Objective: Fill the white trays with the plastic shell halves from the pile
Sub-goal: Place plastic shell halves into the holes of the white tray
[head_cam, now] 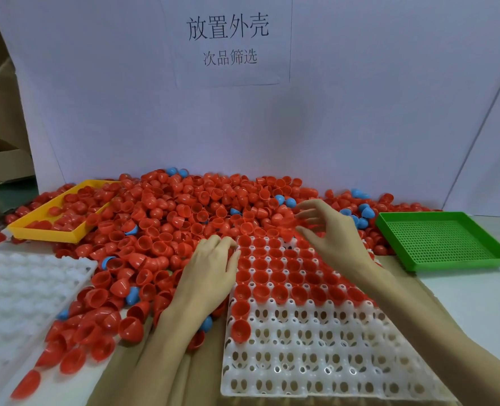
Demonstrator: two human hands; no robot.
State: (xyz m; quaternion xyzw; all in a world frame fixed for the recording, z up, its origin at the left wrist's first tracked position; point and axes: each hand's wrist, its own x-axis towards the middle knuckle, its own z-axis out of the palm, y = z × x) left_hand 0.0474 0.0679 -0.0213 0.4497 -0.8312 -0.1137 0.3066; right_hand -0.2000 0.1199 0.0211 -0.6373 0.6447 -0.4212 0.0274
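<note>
Nearest, the white tray point(316, 356) is lying half filled, its near rows bare. The left hand point(210, 273) is resting at the tray's left edge, fingers loosely curled, holding nothing visible. Beyond, the right hand point(328, 230) is hovering spread, the pile point(169, 218) just ahead.

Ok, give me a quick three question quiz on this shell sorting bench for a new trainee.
1. True or false: the green tray holds red shells.
2. Which part of the white tray under the hands is already filled? A) the far rows B) the near rows C) none
3. Fill in: the yellow tray sits on the person's ____ side.

Key: 1. False, it shows no shells. 2. A, red shells fill the far rows, and near pockets are empty except along the left edge. 3. Left.
</note>
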